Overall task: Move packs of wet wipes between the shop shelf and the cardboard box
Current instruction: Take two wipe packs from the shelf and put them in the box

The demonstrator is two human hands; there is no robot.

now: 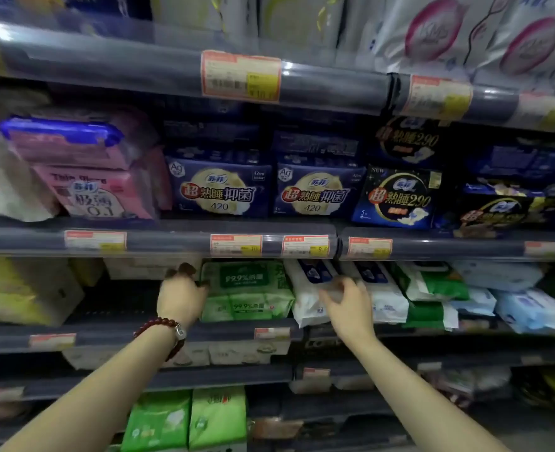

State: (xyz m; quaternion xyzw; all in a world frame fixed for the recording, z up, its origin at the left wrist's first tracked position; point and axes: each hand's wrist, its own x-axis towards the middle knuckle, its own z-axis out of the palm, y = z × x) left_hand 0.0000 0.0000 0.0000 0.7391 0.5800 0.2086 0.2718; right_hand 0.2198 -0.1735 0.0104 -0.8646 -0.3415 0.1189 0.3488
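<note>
We see two green packs of wipes (247, 290) stacked on the shop shelf (158, 334), long axis left-right. Our left hand (180, 295) touches their left end, fingers curled; grip unclear. Our right hand (347, 296), fingers loosely spread, holds nothing, against white packs (305, 291) crowding the right end. No box visible.

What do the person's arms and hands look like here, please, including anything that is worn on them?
Both forearms are bare, with no sleeves in view. The left hand has dark polished fingernails, and its wrist carries a bracelet of dark red round beads with a small silver charm. The right hand shows no ring, watch or bracelet; its fingers are motion-blurred.
</note>
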